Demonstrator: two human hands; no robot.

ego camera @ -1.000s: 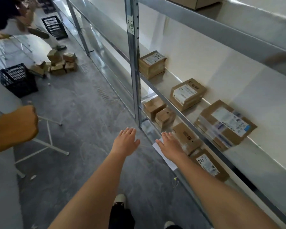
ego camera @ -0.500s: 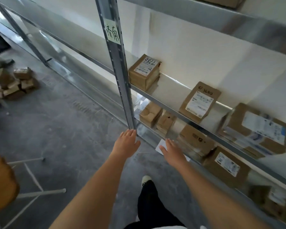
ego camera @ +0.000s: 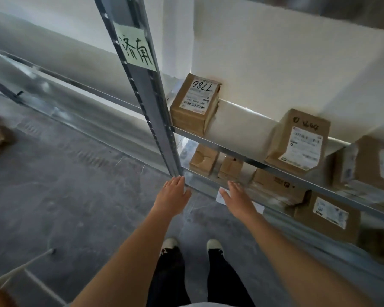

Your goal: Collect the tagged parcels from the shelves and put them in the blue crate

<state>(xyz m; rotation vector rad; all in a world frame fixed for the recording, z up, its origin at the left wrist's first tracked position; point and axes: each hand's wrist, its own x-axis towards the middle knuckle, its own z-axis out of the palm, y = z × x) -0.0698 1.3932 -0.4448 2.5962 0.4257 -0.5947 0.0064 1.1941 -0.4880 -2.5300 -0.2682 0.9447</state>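
- The metal shelf carries a blocky cardboard parcel with a white label handwritten "7786", beside the grey steel upright.
- A flatter cardboard parcel lies further right.
- The left hand and right hand reach forward, fingers straight, holding nothing.
- The floor is rough grey concrete.

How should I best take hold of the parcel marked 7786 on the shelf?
Probably grip the 7786 parcel by its two long side faces, coming from the open front of the shelf. It lies flat, label up, close to the post and the wall behind, so the front is free. Both hands are open.
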